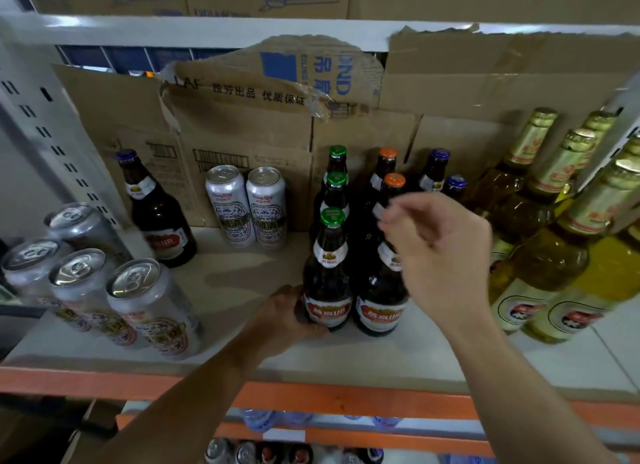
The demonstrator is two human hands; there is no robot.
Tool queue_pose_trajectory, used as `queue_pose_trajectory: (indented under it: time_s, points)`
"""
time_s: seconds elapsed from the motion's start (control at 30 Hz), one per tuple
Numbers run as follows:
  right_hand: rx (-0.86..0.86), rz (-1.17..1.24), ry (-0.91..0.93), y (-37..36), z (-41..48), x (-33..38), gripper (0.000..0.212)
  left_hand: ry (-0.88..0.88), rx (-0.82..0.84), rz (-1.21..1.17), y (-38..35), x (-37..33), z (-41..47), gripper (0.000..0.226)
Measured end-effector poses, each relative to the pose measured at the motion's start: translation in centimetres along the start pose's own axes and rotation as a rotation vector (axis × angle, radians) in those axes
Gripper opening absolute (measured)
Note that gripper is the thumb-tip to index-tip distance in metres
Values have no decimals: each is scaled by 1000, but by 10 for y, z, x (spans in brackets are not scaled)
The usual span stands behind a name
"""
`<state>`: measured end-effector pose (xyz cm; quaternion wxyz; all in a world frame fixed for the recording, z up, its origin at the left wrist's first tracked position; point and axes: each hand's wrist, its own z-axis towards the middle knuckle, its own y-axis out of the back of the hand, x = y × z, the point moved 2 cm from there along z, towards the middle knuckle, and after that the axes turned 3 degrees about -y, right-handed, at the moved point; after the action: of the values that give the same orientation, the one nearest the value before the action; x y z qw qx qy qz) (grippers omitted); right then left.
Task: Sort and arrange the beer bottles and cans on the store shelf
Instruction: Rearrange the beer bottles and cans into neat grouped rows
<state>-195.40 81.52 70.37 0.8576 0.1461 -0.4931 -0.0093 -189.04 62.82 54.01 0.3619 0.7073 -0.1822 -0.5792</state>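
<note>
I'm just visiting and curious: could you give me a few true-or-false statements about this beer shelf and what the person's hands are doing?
1. The left hand grips the front green-capped bottle near its base. True.
2. The two back cans lie on their sides. False: they stand upright.
3. Yellow bottles with gold foil stand at the right end of the shelf. True.
4. Five green-capped bottles stand in line. False: the green-capped row has three.

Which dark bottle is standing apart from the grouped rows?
The blue-capped bottle at back left, beside the two white cans; the other dark bottles stand packed in rows at centre.
</note>
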Motion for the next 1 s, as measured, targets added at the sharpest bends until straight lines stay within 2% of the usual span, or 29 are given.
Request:
queue_pose_trajectory:
  time_s: [0.1, 0.17, 0.23, 0.3, 0.43, 0.53, 0.63, 0.8, 0.9, 1.0]
  points:
    - [-156, 23, -24, 23, -17, -37, 9, 11, 2, 18, -2, 2, 0, 50]
    - [-156, -16, -115, 28, -29, -66, 16, 30, 30, 38, -3, 4, 1, 58]
    - [-25, -115, -232, 27, -39, -94, 14, 50, 68, 10, -5, 5, 4, 86]
    - [153, -204, -287, 22, -47, -116, 14, 66, 71, -31, -7, 4, 8, 100]
    - [394, -223, -325, 14, -52, -135, 42, 99, 70, -37, -8, 3, 12, 115]
    - [436, -207, -311, 4, -54, -136, 70, 120, 86, -5, -9, 2, 13, 113]
    - [420, -210, -344, -3, -56, -143, 88, 106, 87, -25, -13, 6, 16, 118]
    - [454, -205, -300, -3, -54, -152, 90, 101, 99, -64, -14, 7, 16, 112]
    - [420, -214, -279, -3, -54, -156, 93, 119, 113, -33, -12, 4, 14, 119]
    - [382, -203, -273, -2, -57, -158, 93, 132, 106, -38, -10, -2, 14, 112]
